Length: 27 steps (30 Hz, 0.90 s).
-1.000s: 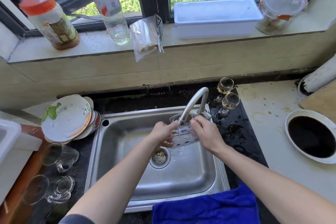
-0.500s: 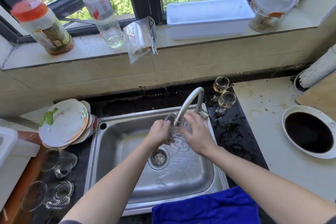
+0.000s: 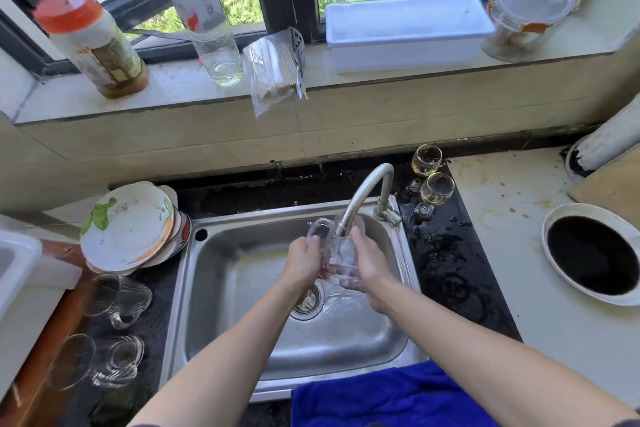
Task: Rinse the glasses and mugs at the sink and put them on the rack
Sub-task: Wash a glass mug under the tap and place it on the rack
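Note:
A clear glass mug point(image 3: 337, 248) is under the faucet point(image 3: 363, 196) above the steel sink point(image 3: 242, 288), with water running over it. My left hand point(image 3: 304, 262) grips its left side near the handle. My right hand point(image 3: 367, 269) cups its right side and bottom. Two small stemmed glasses point(image 3: 431, 178) with yellowish liquid stand on the dark counter right of the faucet. Two clear glass mugs point(image 3: 117, 298) point(image 3: 104, 360) lie on their sides left of the sink. A white rack point(image 3: 14, 281) shows at the left edge.
Stacked dirty plates point(image 3: 128, 225) lean at the sink's left rear corner. A blue cloth point(image 3: 381, 399) hangs over the sink's front edge. A white bowl point(image 3: 557, 267) of dark liquid sits on the right counter. The sill holds a jar, a bottle point(image 3: 204, 14), a white tub point(image 3: 408, 28) and a lidded container.
The mug has turned from tilted sideways to more upright under the spout. My right hand slid lower around it, and my view shifted slightly.

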### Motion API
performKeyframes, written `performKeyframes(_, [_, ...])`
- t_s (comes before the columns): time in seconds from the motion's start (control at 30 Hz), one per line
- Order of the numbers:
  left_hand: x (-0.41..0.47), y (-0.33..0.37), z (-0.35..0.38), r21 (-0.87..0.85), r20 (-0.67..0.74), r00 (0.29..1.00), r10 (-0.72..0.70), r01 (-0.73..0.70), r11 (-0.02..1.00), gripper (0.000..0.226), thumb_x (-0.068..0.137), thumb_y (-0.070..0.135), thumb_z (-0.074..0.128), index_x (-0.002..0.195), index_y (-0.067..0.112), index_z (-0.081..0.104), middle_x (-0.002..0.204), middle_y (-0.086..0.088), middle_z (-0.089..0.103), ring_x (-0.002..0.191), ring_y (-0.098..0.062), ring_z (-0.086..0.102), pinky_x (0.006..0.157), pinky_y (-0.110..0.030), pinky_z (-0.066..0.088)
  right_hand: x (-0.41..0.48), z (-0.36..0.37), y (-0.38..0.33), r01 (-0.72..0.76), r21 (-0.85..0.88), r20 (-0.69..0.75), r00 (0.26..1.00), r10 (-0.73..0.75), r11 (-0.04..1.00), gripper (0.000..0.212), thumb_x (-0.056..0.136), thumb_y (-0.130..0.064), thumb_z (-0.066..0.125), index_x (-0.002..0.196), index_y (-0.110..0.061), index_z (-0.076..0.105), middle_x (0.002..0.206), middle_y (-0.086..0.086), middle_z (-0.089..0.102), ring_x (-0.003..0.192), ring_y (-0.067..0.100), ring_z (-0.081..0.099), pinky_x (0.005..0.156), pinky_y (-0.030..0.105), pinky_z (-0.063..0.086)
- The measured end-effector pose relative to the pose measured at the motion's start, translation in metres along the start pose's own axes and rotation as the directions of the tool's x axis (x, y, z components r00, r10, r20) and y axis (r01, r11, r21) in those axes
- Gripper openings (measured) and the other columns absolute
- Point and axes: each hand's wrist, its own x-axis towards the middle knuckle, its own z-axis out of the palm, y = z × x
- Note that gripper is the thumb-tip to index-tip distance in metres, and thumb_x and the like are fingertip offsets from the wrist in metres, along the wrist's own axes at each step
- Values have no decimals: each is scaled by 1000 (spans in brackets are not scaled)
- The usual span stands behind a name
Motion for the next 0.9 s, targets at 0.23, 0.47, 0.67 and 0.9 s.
performKeyframes(0.23, [10, 12, 7, 273, 193, 973, 128, -179, 945, 13, 94, 12, 44, 98, 20, 53, 76, 1, 55, 64, -19, 49, 59, -34, 43, -14, -30, -13, 161, -152, 54, 987, -154, 975, 31, 100, -45, 42, 108, -21, 60, 87, 16, 63, 73, 32, 61, 67, 43, 53])
performKeyframes(0.47, [7, 39, 29, 56, 296, 953, 70, -91, 994, 28, 98, 28, 48, 73, 17, 47, 57, -1, 42, 42, -17, 42, 37, -20, 30, -12, -67, -29, 238, -278, 53, 971, -233, 931, 34, 98, -46, 47, 119, -21, 55, 123, 13, 61, 106, 28, 62, 95, 48, 48])
performKeyframes(0.67, [-4, 29, 38, -109, 177, 984, 30, -11, 994, 12, 99, 13, 45, 88, 10, 48, 61, -1, 42, 47, -12, 39, 42, -24, 32, 3, -57, -28, 171, -132, -116, 976, -186, 976, 45, 88, -57, 54, 109, -18, 66, 105, 10, 70, 92, 19, 65, 86, 44, 54])
performKeyframes(0.9, [3, 8, -9, 50, 169, 985, 30, -39, 998, 10, 94, -1, 51, 84, 3, 51, 70, -16, 55, 50, -21, 54, 45, -29, 53, 8, -53, -23, 226, -202, 167, 967, -194, 953, 66, 82, -40, 72, 138, -19, 46, 129, 3, 60, 111, 17, 60, 95, 44, 50])
